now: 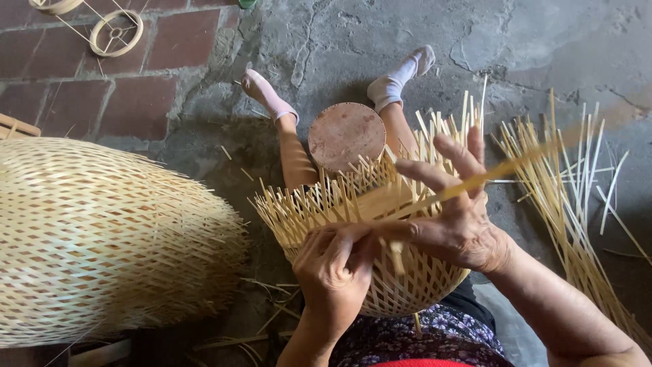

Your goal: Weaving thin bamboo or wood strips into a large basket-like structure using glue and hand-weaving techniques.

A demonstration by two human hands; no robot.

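Basket [401,285] rim beside crowding strips [564,197]

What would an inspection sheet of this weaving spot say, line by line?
Surface: cracked grey concrete floor, with red brick paving at upper left.
Job's things: half-woven pale bamboo basket on the lap, loose strip ends standing up around a round reddish-brown form; one yellow bamboo strip.
Clutter: bundle of loose bamboo strips on the floor at right; offcuts near the feet.
Grippers: left hand presses the weave; right hand holds the strip between its fingers.
Cables: nothing seen.
Surroundings: large finished woven bamboo dome at left; small bamboo ring frame at top left.
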